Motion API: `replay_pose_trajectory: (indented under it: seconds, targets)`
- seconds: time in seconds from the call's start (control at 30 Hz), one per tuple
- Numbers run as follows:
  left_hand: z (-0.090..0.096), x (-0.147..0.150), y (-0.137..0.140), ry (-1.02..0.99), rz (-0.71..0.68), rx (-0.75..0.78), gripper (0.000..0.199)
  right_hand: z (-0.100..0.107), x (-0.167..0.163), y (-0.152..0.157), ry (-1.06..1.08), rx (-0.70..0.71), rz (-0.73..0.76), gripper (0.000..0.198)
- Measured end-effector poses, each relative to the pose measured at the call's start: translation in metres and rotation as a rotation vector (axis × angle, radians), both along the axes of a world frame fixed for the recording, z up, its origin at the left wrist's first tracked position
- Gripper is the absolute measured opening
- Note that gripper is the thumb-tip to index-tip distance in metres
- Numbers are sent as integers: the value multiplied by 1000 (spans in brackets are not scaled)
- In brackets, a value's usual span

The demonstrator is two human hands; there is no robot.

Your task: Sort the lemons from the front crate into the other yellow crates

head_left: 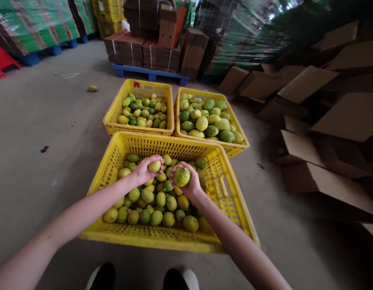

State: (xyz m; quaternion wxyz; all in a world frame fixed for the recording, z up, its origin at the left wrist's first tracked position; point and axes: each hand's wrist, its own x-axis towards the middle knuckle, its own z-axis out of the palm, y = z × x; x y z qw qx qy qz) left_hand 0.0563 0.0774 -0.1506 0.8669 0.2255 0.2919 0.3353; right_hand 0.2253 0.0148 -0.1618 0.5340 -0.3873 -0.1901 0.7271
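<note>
My left hand (pixel 143 171) is closed round a small yellow lemon (pixel 154 166). In my right hand (pixel 191 186) lies a bigger green-yellow lemon (pixel 182 177), with my fingers curled round it. Both hands are above the near yellow crate (pixel 168 241), which holds many green and yellow lemons (pixel 160 199). Behind it on the left stands a second yellow crate (pixel 138 129) with smaller lemons (pixel 145 113). To its right, a third yellow crate (pixel 210 143) is filled with larger, greener lemons (pixel 201 123).
A single lemon (pixel 92 88) lies on the concrete floor at the left. Beyond the crates, flattened cardboard boxes (pixel 129 50) are stacked on a blue pallet (pixel 150 74). Open cardboard boxes (pixel 307 84) are heaped along the right. My shoes (pixel 106 276) show at the bottom.
</note>
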Motion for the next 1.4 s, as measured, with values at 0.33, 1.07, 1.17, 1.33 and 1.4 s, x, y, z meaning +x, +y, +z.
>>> replay_pose_trajectory:
  seconds: [0.33,1.07,1.17,1.33,1.4]
  targets:
    - [1,1,-1,0,-38,14,14,-8,0,0,37,7,-11,31]
    - [-8,4,-2,28,87,-269,26,1,10,2,126,78,-82,37]
    - [-5,1,-2,-43,53,-309,42,6,12,1,141,98,-69,34]
    - [-2,2,-3,-19,-34,-257,44,1,11,2,65,104,-51,31]
    - [-3,3,-4,-14,-55,-220,43,0,10,2,-2,138,-32,32]
